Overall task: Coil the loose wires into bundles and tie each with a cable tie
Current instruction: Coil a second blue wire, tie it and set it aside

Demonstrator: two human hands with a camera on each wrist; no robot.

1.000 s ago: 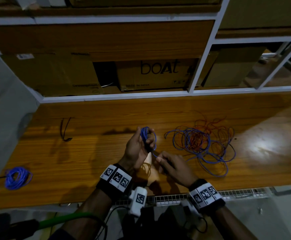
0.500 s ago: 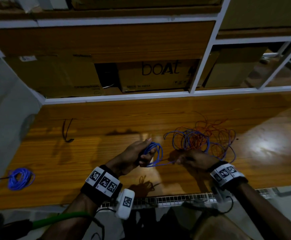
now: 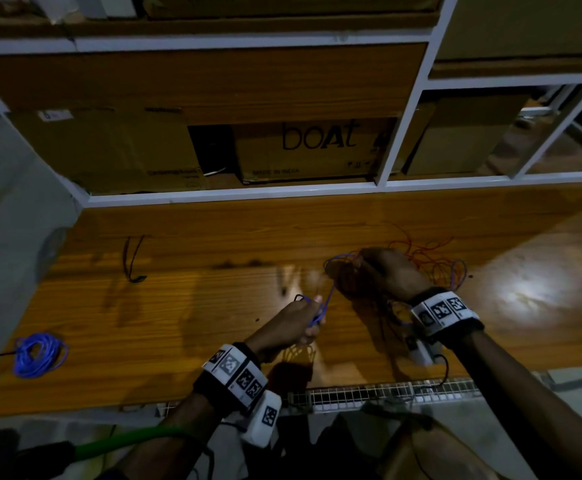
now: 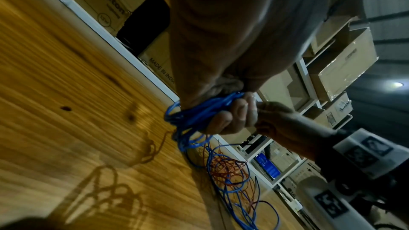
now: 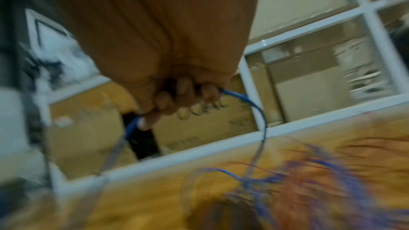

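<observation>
My left hand [image 3: 303,323] grips a small coil of blue wire [image 4: 194,116] over the middle of the wooden table [image 3: 213,306]. One blue strand [image 3: 329,294] runs up and right from it to my right hand [image 3: 379,275], whose curled fingers [image 5: 183,93] hold that strand [image 5: 243,98]. The right hand hovers over a loose tangle of blue and red wires [image 3: 445,268] that it partly hides; the same tangle [image 4: 230,169] lies on the wood in the left wrist view. A tied blue bundle [image 3: 38,355] lies at the table's near left. The right wrist view is blurred.
Black cable ties [image 3: 131,259] lie at the far left of the table. White shelving [image 3: 397,140] with cardboard boxes [image 3: 313,150] rises behind the table. A wire mesh tray [image 3: 386,393] runs along the near edge, and a green cable [image 3: 137,441] hangs below.
My right hand has moved up and right, away from the left hand, drawing the blue strand out over the tangle. The left hand has lowered with its coil.
</observation>
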